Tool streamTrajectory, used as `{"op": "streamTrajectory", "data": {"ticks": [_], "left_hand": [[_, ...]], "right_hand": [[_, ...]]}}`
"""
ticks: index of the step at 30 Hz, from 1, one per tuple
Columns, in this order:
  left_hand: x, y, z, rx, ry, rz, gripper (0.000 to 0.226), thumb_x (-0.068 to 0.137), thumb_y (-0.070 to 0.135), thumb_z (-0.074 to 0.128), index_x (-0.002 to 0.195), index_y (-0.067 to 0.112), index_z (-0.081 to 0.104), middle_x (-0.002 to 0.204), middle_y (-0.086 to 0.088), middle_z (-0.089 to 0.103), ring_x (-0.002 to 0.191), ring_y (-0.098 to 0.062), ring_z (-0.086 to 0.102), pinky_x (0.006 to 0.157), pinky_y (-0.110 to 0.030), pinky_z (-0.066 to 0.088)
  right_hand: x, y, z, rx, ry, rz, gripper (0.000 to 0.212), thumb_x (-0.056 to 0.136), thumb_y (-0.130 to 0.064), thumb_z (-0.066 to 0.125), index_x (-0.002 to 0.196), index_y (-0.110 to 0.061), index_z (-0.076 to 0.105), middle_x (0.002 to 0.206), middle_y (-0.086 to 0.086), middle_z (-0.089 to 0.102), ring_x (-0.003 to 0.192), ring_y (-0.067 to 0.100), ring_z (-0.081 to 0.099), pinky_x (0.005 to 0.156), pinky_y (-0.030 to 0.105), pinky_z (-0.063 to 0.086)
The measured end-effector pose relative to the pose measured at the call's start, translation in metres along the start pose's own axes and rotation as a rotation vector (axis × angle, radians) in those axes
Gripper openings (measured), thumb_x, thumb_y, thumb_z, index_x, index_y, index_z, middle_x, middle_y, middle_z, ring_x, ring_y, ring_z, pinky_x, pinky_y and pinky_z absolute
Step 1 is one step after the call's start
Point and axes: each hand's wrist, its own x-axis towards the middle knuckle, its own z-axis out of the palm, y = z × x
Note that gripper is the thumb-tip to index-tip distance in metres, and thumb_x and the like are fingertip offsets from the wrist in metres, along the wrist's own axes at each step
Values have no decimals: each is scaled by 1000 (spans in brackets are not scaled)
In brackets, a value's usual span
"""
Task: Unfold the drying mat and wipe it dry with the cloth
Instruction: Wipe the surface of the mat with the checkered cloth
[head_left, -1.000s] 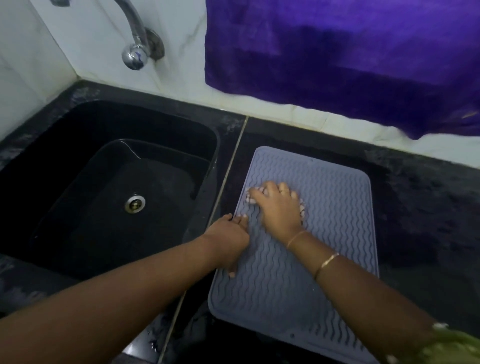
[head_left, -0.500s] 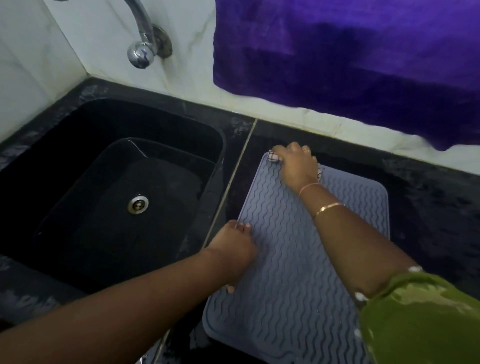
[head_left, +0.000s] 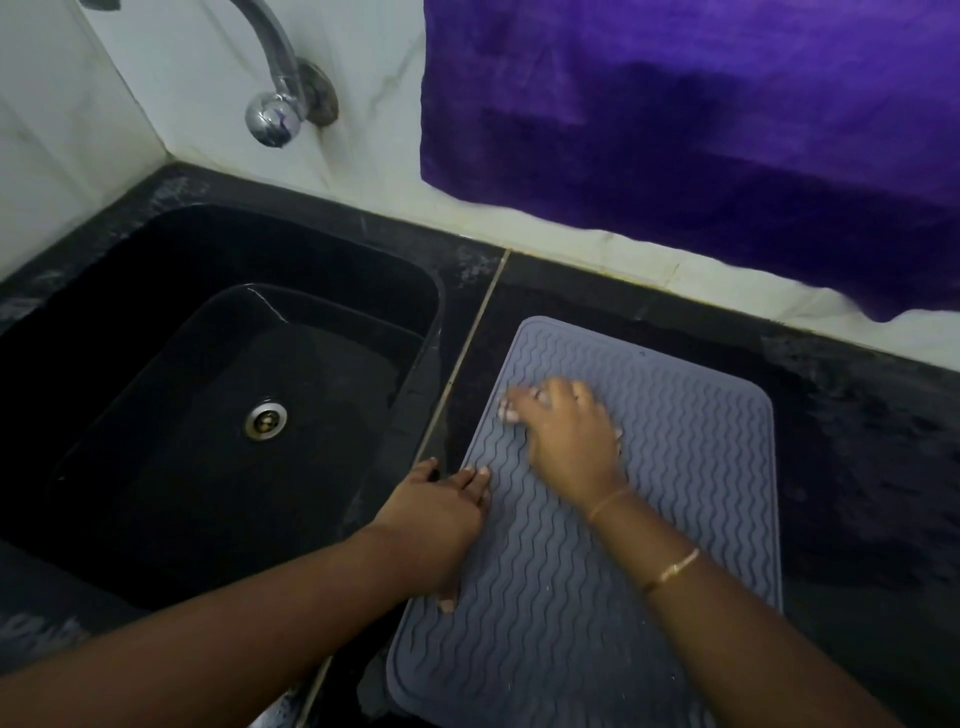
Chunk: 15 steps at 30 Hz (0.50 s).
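Right hand (head_left: 566, 436) has pulled back from the mat's far left corner to its upper-middle area, palm down, fingers curled over the cloth (head_left: 506, 410), which is blurred and mostly hidden, only pale bits showing at the fingertips. Left hand (head_left: 441, 514) stays flat with fingers spread, pressing the left edge of the drying mat (head_left: 691, 467). Mat lies unfolded, ribbed side up, on the dark counter (head_left: 857, 441) just right of the black sink (head_left: 156, 415), tap (head_left: 275, 104) and purple towel (head_left: 675, 114) on the wall behind.

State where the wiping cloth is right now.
In the head view, the cloth lies bunched under the right hand on the grey drying mat's upper left part.
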Motion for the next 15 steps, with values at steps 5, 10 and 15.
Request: {"op": "streamTrajectory", "data": {"ticks": [5, 10, 15], "left_hand": [[-3, 4, -3, -1, -26, -2, 109, 76, 37, 74, 150, 5, 1, 159, -12, -7, 147, -23, 0, 118, -50, 1], [-5, 2, -2, -44, -20, -14, 107, 76, 38, 73, 150, 10, 1, 159, -7, -8, 147, -19, -2, 116, -53, 0], [-7, -1, -2, -91, -13, -19, 106, 75, 39, 73, 151, 15, 3, 160, -1, -7, 146, -15, -3, 115, -55, 1]], "right_hand": [[59, 39, 15, -38, -27, 66, 45, 78, -7, 55, 120, -23, 56, 103, 17, 54, 95, 38, 49, 70, 43, 46], [98, 70, 19, -52, -51, 94, 48, 85, -7, 49, 128, -27, 50, 114, 16, 51, 105, 37, 46, 80, 45, 45], [79, 47, 6, 65, -101, 181, 48, 84, -7, 50, 127, -29, 52, 114, 12, 51, 109, 34, 47, 82, 45, 46]]}}
